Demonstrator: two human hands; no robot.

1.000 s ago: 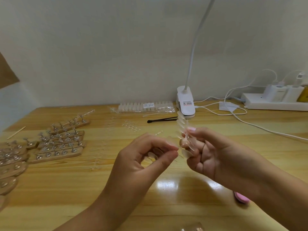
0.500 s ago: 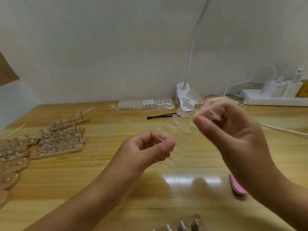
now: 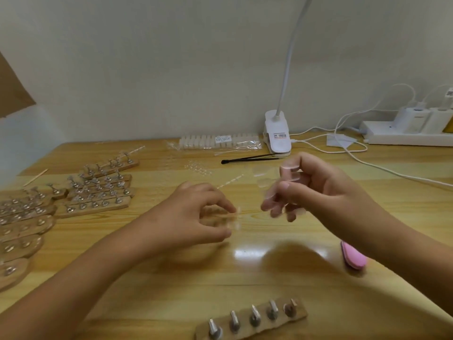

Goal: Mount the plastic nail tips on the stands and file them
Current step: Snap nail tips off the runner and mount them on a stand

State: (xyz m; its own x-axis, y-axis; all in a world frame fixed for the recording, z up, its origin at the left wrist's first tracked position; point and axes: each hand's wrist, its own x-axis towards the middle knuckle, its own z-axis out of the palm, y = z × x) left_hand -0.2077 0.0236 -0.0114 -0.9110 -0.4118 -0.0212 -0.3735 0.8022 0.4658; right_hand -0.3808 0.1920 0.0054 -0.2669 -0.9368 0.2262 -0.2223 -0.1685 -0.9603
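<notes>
Nearest the camera, a wooden stand (image 3: 252, 320) with five bare metal pegs lies on the table (image 3: 152, 295). None of the pegs carries a tip, so mounting on this one looks not yet begun. Just beyond it to the right, a pink nail file (image 3: 354, 257) lies flat and untouched, partly hidden by the right forearm. Above the middle of the table the two hands are held apart. The left hand (image 3: 193, 217) has thumb and fingertips drawn together, pinching a single nail tip (image 3: 235, 218) of clear plastic. The right hand (image 3: 318, 190) is curled round a cluster of nail tips (image 3: 270, 193), though blur hides how many there are or how they join. These pieces look featherlight, thin, glossy and springy rather than soft. They are likely to slip or flick away under a hard squeeze, and would be easy to lose against the pale wood. A light pinch across the side edges near the base seems the safest hold, since it leaves the hollow underside free to press onto a peg. Farther off on the left, rows of wooden stands (image 3: 98, 192) sit packed together; whether they already carry tips is too small to tell. Toward the wall lie black tweezers (image 3: 247, 159), a packet of tips (image 3: 220, 142), a white clip lamp (image 3: 278, 136) and, at the right, a power strip (image 3: 404, 134).
</notes>
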